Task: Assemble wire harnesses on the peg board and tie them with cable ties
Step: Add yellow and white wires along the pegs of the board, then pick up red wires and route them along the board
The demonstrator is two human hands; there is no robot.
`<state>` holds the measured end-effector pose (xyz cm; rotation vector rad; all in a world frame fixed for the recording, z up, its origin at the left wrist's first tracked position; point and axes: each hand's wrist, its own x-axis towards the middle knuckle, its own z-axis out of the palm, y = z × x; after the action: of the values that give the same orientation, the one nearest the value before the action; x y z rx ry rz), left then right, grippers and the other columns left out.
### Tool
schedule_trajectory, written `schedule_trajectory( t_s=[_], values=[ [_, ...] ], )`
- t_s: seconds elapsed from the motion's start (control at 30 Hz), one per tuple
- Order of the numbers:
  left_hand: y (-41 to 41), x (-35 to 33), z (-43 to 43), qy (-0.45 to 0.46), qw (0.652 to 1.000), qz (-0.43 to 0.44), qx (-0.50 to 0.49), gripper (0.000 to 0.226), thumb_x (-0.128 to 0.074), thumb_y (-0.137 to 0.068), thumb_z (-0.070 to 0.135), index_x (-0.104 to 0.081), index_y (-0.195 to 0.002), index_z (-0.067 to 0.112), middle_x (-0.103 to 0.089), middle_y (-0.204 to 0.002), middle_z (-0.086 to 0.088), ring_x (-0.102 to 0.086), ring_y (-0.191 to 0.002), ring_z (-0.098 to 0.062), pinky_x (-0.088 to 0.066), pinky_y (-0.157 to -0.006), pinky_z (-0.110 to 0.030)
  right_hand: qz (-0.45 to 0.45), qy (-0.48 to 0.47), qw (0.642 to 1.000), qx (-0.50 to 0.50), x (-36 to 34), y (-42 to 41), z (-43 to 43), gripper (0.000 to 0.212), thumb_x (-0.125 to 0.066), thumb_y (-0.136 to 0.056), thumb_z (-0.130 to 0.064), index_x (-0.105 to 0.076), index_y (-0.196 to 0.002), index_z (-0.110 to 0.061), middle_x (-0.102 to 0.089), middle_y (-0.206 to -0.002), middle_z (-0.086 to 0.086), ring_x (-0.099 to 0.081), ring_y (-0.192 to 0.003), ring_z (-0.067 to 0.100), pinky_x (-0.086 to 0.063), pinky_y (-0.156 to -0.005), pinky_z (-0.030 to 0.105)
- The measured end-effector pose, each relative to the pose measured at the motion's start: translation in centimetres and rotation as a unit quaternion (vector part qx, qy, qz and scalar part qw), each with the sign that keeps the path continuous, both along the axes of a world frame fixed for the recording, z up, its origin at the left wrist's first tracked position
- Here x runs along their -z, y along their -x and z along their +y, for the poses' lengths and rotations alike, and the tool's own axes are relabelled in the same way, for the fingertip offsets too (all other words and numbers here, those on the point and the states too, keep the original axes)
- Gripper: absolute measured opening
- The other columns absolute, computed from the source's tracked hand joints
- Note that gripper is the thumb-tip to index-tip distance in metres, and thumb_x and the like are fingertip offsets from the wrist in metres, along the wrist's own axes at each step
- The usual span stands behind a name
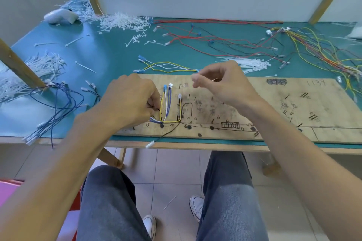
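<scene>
While left hand [129, 100] pinches wires [161, 111], right hand [225, 84] hold unclear; board [274, 107] on teal table [117, 55].

The peg board [274, 107] bore handwriting in black marker. Toward its far right corner the number "1134" [316, 83] stood in thin strokes. Just left of it a marking [276, 81] was blacked out with scribble and could not be read. Small figures sat beside pegs along the near edge, one looking like "59" [148, 124], another like "20" [172, 124], both uncertain. A hatched rectangle [230, 125] was drawn on a ruled line. The scrawls [205, 107] mid-board were too smudged to read.
</scene>
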<state>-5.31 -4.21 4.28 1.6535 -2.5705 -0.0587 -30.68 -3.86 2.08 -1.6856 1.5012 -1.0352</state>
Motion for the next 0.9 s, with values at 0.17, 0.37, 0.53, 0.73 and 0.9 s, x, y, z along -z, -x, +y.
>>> schedule_trajectory(
  t_s=[0.17,0.37,0.53,0.73,0.9],
  values=[
    [0.1,-0.5,-0.1,-0.015,1.000,-0.002,-0.006,0.015,-0.085,-0.076,0.034,-0.079,-0.082,0.046,-0.067,-0.071,0.028,-0.067,-0.087,-0.010,-0.044,-0.067,-0.027,-0.094,-0.092,0.991,0.039,1.1,1.4,-3.3,0.026,-0.075,-0.097,-0.031,-0.080,-0.085,-0.009,-0.080,-0.079,0.006,-0.069,-0.067,0.012,-0.053,-0.063,0.025],
    [0.7,-2.9,-1.1,-0.103,0.992,-0.071,0.015,0.035,-0.068,-0.076,0.014,-0.076,-0.076,0.048,-0.071,-0.074,0.030,-0.070,-0.088,-0.004,-0.060,-0.080,-0.033,-0.044,-0.051,0.996,0.061,1.6,1.8,-5.3,0.039,-0.074,-0.096,-0.036,-0.073,-0.065,-0.012,-0.070,-0.059,0.005,-0.059,-0.045,0.018,-0.040,-0.041,0.022],
    [3.6,-5.3,-7.5,-0.179,0.983,-0.001,0.032,0.035,-0.057,-0.077,0.001,-0.079,-0.069,0.027,-0.074,-0.062,0.014,-0.070,-0.065,0.005,-0.063,-0.076,-0.032,-0.022,0.006,0.996,0.083,2.4,2.1,-6.6,0.053,-0.071,-0.094,-0.030,-0.052,-0.052,-0.002,-0.041,-0.046,-0.001,-0.033,-0.045,0.012,-0.030,-0.049,0.025],
    [10.9,-3.7,-20.5,-0.018,0.985,0.169,-0.022,0.023,-0.063,-0.081,0.011,-0.082,-0.083,0.023,-0.079,-0.085,-0.004,-0.074,-0.085,-0.021,-0.062,-0.085,-0.035,-0.010,0.024,0.998,0.062,3.2,2.2,-7.8,0.055,-0.070,-0.091,-0.023,-0.035,-0.050,-0.018,-0.024,-0.050,-0.006,-0.019,-0.049,0.010,-0.019,-0.048,0.027],
    [14.3,-0.7,-30.4,0.001,0.982,0.180,-0.054,0.024,-0.062,-0.087,0.007,-0.080,-0.099,0.018,-0.076,-0.109,-0.014,-0.071,-0.105,-0.030,-0.056,-0.097,-0.035,-0.012,0.030,0.998,0.048,3.8,2.6,-8.3,0.055,-0.071,-0.091,-0.021,-0.034,-0.050,-0.018,-0.024,-0.050,-0.009,-0.022,-0.050,0.009,-0.020,-0.048,0.025]
  ],
)
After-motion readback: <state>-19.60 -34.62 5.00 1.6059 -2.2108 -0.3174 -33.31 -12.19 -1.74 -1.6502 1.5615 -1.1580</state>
